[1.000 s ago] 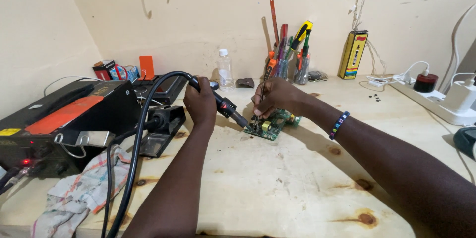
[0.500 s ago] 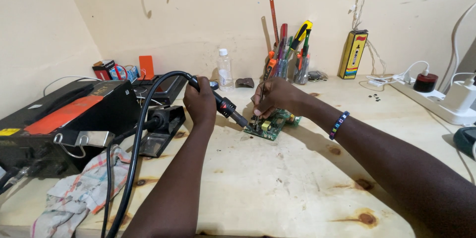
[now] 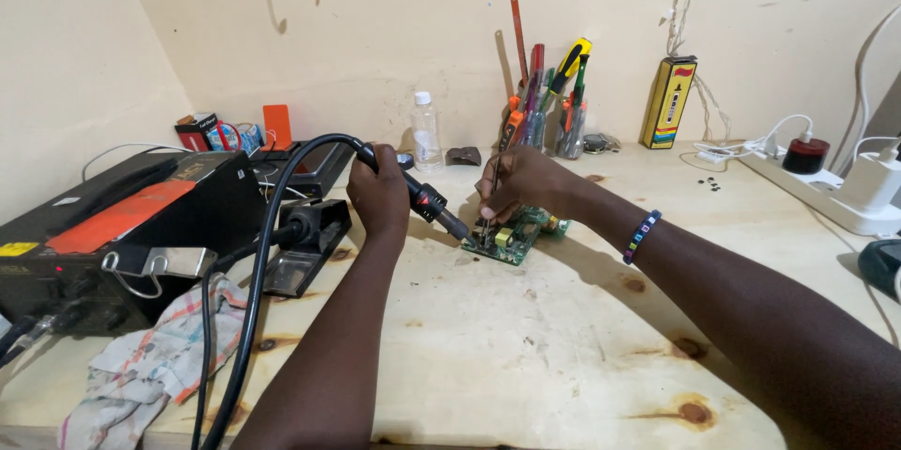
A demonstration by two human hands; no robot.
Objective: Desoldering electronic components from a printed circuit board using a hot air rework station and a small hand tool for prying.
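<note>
Here, mid-frame, nothing has shifted over the last second: your left hand stays wrapped around the hot-air wand, its nozzle at the board, while your right hand keeps pinching tweezers there.

Left hand aims hot-air wand — right hand steadies circuit board.

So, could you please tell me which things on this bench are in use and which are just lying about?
In use: left hand gripping hot-air wand; right hand holding tweezers; green circuit board.
Lying about: plastic bottle, rag, screwdriver holder, power strip.
</note>
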